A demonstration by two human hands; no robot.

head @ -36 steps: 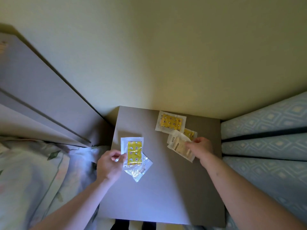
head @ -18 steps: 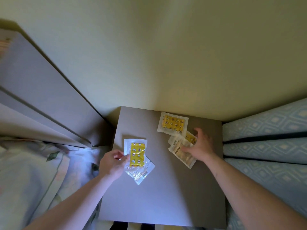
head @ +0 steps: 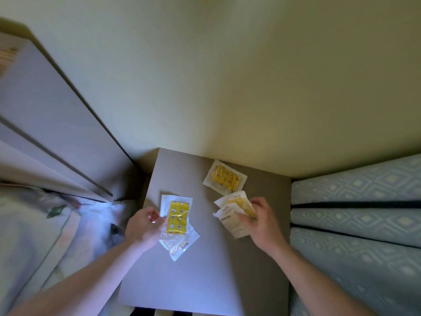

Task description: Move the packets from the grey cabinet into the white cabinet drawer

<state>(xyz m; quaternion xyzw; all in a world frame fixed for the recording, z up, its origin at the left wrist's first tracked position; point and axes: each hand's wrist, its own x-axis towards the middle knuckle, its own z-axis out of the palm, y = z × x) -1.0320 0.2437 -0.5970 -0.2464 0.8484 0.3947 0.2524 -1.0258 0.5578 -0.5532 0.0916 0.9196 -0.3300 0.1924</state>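
Observation:
Several yellow-and-white packets are on or just above the grey cabinet top [head: 211, 277]. My left hand [head: 144, 226] pinches the left edge of an upright yellow packet [head: 177, 216], with a clear-backed packet [head: 180, 245] fanned out under it. My right hand [head: 262, 221] grips two overlapping packets [head: 234, 215], one showing its pale printed back, their edges lifted off the top. One more yellow packet [head: 225, 177] lies flat alone near the back wall. No white cabinet drawer shows in view.
A tall pale cabinet side [head: 52, 124] stands at the left. Floral bedding [head: 34, 236] lies below it. A blue patterned mattress edge [head: 355, 215] runs along the right. A plain wall [head: 227, 76] is behind the cabinet.
My right hand went from lying flat on the two right packets to curling round them and raising them. My left hand kept its hold on its packets and barely moved.

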